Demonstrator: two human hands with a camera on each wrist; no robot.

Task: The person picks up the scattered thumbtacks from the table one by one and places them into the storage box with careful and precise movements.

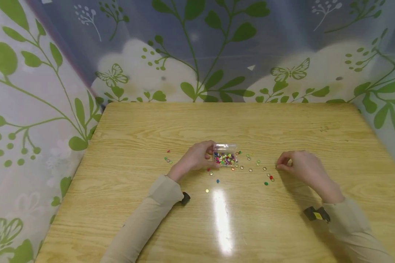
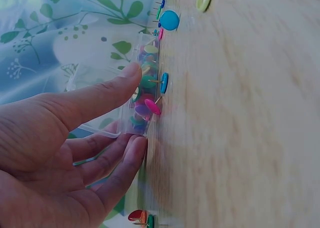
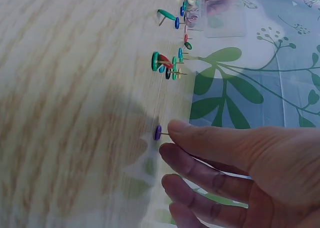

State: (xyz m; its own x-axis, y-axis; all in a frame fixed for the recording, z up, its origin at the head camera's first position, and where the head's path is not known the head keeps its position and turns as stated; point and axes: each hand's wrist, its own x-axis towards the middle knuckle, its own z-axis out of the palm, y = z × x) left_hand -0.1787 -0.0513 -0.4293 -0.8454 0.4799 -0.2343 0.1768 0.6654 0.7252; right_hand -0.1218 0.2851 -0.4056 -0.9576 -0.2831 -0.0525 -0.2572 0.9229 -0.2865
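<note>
Head view: a wood-grain surface (image 1: pixel 270 223) carries a small clear plastic box (image 1: pixel 227 166), its transparent lid (image 1: pixel 225 147) raised on the far side. Multicoloured thumbtacks (image 1: pixel 224 158) crowd inside it. The left hand (image 1: pixel 197 155) grips the box at its left end; the left wrist view shows the thumb across the near side and the fingers bent behind and under the edge. Just beside the thumb tip there, a blue thumbtack (image 2: pixel 164 83) and a pink thumbtack (image 2: pixel 153 107) lie outside the box wall.

To the right of the box, well apart from it, the right hand (image 1: pixel 304 166) is lowered to the surface with thumb and forefinger curved toward each other. Right at their tips is a purple thumbtack (image 3: pixel 158 133), its pin reaching the thumb; whether it is pinched I cannot tell.

Loose thumbtacks are scattered between the box and the right hand, among them a red one (image 1: pixel 271 177) and a green one (image 1: pixel 266 183). A blue one (image 1: pixel 218 181) and a gold one (image 1: pixel 207 190) lie nearer the person, and a few more sit left of the left hand. Both sleeves (image 1: pixel 145 215) are beige, and leaf-patterned fabric (image 1: pixel 214 84) hangs behind the surface.
</note>
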